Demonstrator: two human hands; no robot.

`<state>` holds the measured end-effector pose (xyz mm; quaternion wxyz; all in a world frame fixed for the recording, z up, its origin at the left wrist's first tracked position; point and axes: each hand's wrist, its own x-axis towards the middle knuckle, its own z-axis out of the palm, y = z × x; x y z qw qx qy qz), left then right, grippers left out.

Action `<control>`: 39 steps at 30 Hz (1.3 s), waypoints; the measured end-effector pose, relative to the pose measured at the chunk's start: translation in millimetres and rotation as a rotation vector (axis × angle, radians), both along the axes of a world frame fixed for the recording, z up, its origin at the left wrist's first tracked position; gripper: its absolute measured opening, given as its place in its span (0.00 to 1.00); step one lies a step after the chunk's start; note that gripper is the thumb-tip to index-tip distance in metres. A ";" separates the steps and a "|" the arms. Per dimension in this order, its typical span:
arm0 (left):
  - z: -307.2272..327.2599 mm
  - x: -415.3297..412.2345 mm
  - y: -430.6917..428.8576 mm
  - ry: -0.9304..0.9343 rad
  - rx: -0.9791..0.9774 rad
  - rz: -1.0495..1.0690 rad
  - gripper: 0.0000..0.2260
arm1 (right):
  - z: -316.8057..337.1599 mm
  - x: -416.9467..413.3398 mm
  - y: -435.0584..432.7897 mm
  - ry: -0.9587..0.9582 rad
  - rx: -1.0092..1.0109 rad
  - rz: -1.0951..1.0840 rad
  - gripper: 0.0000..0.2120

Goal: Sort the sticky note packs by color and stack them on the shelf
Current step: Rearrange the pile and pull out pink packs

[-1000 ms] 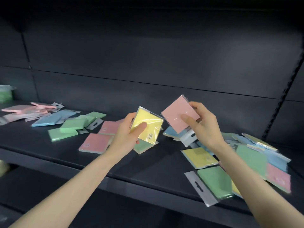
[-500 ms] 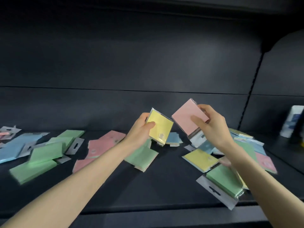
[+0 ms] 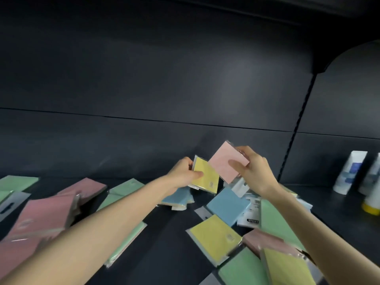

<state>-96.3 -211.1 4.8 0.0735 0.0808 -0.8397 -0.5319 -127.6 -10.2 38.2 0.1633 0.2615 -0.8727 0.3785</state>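
My left hand grips a yellow sticky note pack in clear wrap, held up above the dark shelf. Just to its right, my right hand holds a pink pack tilted on a corner, almost touching the yellow one. Below them lie loose packs: a blue one, a yellow one, green ones and a pink one. At the left are pink packs and green packs.
White tubes stand at the right on the neighbouring shelf section, one with a yellow cap. The dark back panel rises right behind the hands. A vertical slotted upright separates the two sections.
The view has swung right and closer, so the left piles slid out of frame. Both hands have moved farther back over the shelf, still holding the yellow and pink packs close together.
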 end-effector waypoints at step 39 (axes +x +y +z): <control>36.4 254.7 -188.9 0.362 -0.173 0.325 0.08 | 19.6 157.7 -230.6 -0.013 -0.132 0.545 0.16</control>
